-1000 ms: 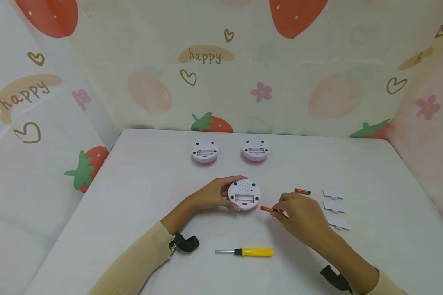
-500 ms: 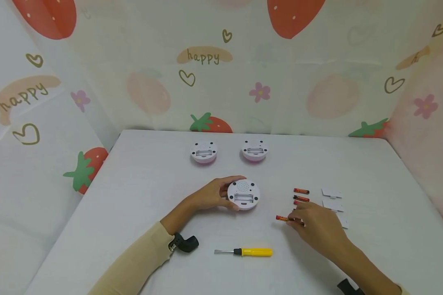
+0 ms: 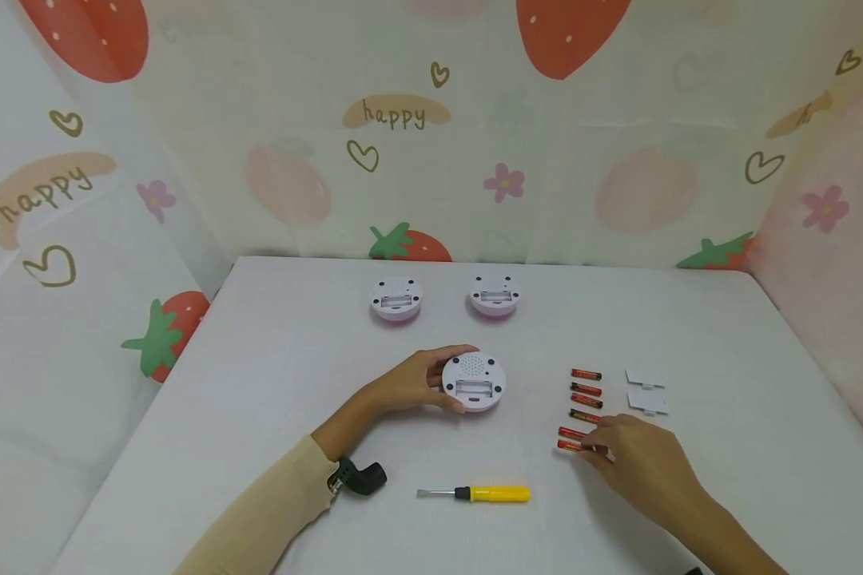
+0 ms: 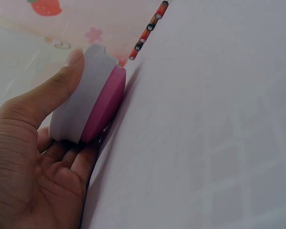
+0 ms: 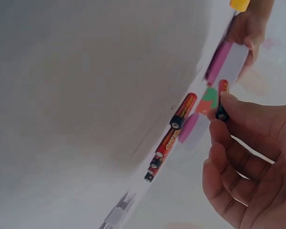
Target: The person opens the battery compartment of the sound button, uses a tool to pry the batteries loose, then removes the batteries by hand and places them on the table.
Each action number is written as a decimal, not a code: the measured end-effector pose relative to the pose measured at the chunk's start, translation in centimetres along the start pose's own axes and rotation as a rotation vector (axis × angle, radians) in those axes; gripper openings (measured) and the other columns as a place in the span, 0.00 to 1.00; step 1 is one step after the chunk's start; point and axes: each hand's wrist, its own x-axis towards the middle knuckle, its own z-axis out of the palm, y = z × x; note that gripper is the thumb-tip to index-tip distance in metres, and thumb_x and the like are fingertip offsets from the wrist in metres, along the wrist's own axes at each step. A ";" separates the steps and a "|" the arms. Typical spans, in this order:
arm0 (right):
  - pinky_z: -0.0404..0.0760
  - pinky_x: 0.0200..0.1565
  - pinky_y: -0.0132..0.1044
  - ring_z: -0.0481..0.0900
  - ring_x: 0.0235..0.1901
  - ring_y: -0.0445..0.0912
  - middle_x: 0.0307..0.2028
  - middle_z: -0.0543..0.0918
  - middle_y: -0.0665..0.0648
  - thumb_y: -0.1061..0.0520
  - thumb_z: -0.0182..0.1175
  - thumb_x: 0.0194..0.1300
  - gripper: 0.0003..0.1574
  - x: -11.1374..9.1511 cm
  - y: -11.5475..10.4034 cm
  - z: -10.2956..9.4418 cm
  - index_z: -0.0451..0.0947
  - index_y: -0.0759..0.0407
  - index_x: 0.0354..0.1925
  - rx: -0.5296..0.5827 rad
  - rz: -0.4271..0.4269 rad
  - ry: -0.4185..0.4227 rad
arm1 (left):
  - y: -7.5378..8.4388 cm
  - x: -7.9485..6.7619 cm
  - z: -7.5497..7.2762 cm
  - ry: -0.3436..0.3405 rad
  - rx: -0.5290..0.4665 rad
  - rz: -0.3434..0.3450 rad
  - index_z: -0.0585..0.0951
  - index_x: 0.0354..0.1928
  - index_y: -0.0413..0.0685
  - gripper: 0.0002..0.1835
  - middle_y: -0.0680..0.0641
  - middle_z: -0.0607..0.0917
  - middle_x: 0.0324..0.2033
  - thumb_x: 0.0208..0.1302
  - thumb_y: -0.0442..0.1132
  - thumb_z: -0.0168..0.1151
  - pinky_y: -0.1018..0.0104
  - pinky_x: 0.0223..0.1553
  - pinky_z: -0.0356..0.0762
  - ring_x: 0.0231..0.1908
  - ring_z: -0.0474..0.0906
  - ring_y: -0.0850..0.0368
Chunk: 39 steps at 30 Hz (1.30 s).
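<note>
My left hand (image 3: 413, 382) grips a round white device (image 3: 472, 367), tilted on the table, its underside with speaker holes and an uncovered battery bay facing me. In the left wrist view its pink lower part (image 4: 105, 105) lies towards the tabletop, thumb on the white side. My right hand (image 3: 636, 455) pinches a small red-and-black battery (image 5: 222, 98) between thumb and fingertip, just above the table. Beside it several similar batteries lie in a column, such as one battery (image 3: 586, 374) at the far end and another battery (image 5: 183, 110) nearest the right wrist camera.
Two more such devices, a left one (image 3: 396, 299) and a right one (image 3: 495, 296), sit at the back. White battery covers (image 3: 645, 377) lie right of the batteries, partly behind the right hand. A yellow-handled screwdriver (image 3: 499, 494) lies in front. Patterned curtain (image 3: 511, 120) surrounds the table.
My right hand has moved right and towards me with the battery, from beside the held device to the near end of the battery column. My left hand still holds the device in place.
</note>
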 end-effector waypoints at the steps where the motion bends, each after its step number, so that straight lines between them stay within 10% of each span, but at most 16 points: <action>1: 0.74 0.26 0.33 0.74 0.27 0.39 0.27 0.83 0.44 0.58 0.79 0.50 0.08 -0.1 0.1 0.0 0.90 0.52 0.31 -0.001 0.001 -0.007 | 0.0 0.0 0.0 0.000 0.001 -0.001 0.66 0.76 0.50 0.48 0.47 0.74 0.67 0.52 0.30 0.79 0.65 0.62 0.76 0.61 0.75 0.54; 39: 0.65 0.23 0.32 0.67 0.23 0.39 0.20 0.74 0.42 0.57 0.79 0.52 0.07 0.7 1.3 0.7 0.90 0.49 0.30 -0.059 0.001 -0.159 | -0.3 0.0 -0.2 -0.012 -0.004 0.009 0.66 0.75 0.51 0.49 0.48 0.73 0.68 0.52 0.29 0.79 0.65 0.62 0.75 0.61 0.75 0.54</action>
